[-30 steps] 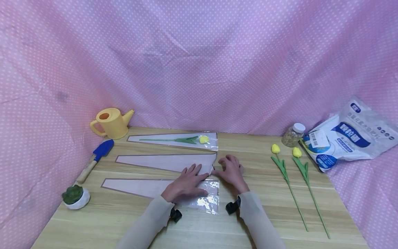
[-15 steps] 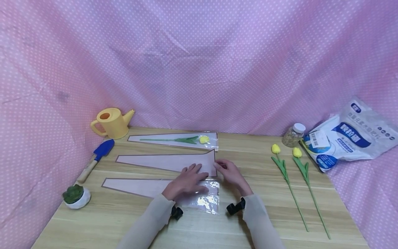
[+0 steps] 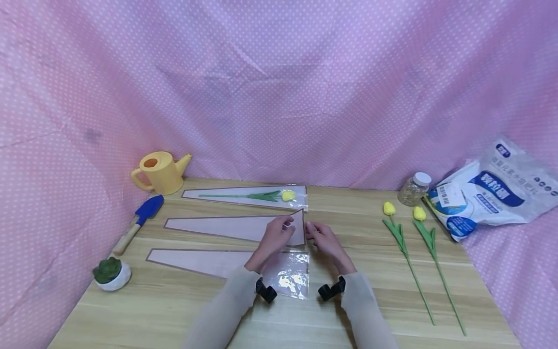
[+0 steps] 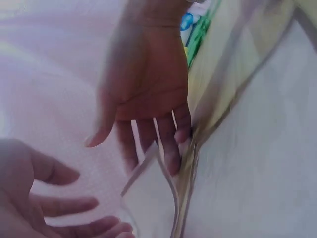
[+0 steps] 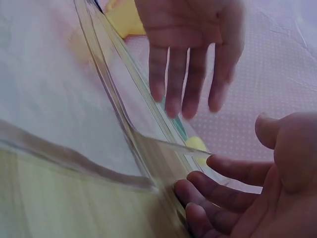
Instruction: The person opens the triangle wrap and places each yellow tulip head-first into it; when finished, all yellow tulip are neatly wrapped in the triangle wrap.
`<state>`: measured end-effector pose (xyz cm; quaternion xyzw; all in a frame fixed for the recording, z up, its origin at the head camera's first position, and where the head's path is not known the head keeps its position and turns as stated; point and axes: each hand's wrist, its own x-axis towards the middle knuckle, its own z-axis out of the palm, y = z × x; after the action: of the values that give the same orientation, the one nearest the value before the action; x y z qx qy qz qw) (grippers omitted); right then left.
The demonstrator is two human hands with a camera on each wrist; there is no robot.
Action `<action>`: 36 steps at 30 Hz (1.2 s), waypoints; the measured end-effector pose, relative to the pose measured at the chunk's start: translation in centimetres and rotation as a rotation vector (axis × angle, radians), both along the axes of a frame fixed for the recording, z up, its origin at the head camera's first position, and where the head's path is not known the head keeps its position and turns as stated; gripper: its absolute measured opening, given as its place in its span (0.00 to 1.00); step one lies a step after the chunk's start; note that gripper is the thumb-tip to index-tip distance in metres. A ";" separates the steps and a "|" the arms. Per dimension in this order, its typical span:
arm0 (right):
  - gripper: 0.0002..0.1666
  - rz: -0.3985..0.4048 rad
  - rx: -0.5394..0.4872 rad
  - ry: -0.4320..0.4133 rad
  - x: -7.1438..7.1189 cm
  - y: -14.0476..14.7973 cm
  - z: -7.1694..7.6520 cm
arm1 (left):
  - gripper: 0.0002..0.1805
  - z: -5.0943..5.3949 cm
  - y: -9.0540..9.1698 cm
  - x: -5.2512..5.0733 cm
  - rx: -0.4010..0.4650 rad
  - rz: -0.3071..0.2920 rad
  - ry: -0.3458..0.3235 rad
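Note:
Three tapered, pale flower sleeves with dark borders lie on the table. Over the wide end of the middle sleeve is my left hand, its fingers loosely bent and apart from each other. My right hand is beside that sleeve's right edge. Seen from the right wrist, the right fingers are extended with the thumb apart, and the index fingertip meets the raised corner of the sleeve. The left wrist view shows that corner standing up between both hands. Neither hand grips anything.
The far sleeve contains a yellow tulip; the near sleeve has a shiny clear end. Two tulips lie at right, before a lidded jar and bag. At left are a watering can, trowel and potted succulent.
My left hand has lifted off its flat rest and shifted up and right over the middle sleeve. The right hand has let go of the sleeve's edge, which now stands raised at its corner.

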<state>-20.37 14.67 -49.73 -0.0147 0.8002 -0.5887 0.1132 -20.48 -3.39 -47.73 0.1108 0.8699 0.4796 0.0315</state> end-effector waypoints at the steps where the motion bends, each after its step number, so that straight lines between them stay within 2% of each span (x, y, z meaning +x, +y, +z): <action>1: 0.29 0.005 -0.012 -0.004 0.0 -0.1 0.0 | 0.20 -0.1 0.2 -0.1 0.013 0.031 -0.025; 4: 0.29 0.026 -0.046 -0.018 0.1 -0.3 -0.1 | 0.19 -0.3 0.7 -0.5 0.023 0.084 -0.083; 9: 0.30 0.049 -0.101 -0.030 0.2 -0.4 0.0 | 0.19 -1.0 1.1 -0.7 0.041 0.107 -0.131; 16: 0.32 0.052 -0.162 -0.075 0.1 -0.5 0.2 | 0.18 -1.4 1.3 -0.6 0.047 0.128 -0.141; 22: 0.32 0.054 -0.228 -0.105 0.0 -0.8 0.5 | 0.17 -1.7 1.1 -0.8 0.090 0.154 -0.163; 28: 0.32 0.041 -0.231 -0.121 -0.1 -1.3 0.4 | 0.15 -2.0 0.7 -0.9 0.125 0.178 -0.159; 36: 0.33 0.058 -0.247 -0.121 0.0 -1.6 0.4 | 0.12 -1.9 0.6 -0.9 0.163 0.188 -0.186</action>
<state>-20.34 13.09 -49.31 -0.0162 0.7126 -0.6791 0.1755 -21.41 -2.75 -49.63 -0.0137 0.8280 0.5575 0.0576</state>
